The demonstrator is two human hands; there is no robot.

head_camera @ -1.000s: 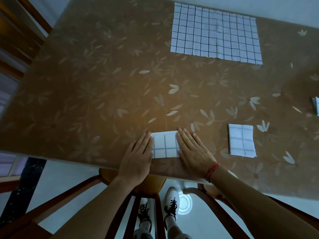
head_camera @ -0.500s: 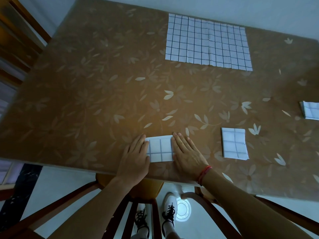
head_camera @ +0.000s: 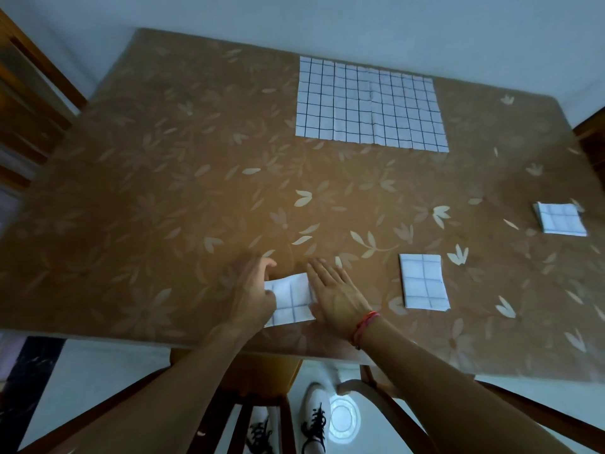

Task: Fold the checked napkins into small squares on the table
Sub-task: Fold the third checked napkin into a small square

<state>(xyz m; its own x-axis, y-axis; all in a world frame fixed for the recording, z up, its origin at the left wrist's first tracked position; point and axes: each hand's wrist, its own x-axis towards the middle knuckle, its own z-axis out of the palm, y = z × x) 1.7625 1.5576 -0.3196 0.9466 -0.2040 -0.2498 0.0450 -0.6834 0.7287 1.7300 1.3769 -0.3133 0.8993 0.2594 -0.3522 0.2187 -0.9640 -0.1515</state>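
- Seen from above, a person works at the near edge of a brown leaf-patterned table (head_camera: 183,198), with both bare arms reaching in from below.
- A second ago both hands lay flat, one at each side of a small folded napkin (head_camera: 289,299). Now the left hand (head_camera: 252,291) has curled over the napkin's left edge and seems to pinch it, and that side looks slightly raised; blur hides the exact grip.
- The right hand (head_camera: 337,298) stays flat, fingers together, pressing down at the napkin's right edge.
- This suggests pressing is over and the napkin is either getting one more fold or being lifted away.
- Two finished squares lie to the right: a near square (head_camera: 424,281) just beside the right hand, and a far square (head_camera: 560,219) close to the table's right edge.
- One open napkin (head_camera: 370,103) lies flat at the far side, well apart from the hands and not yet folded.
- The napkin in hand sits close to the table's near edge, so there is little room toward the person.
- The table's left half and middle are bare, which leaves plenty of room to work.
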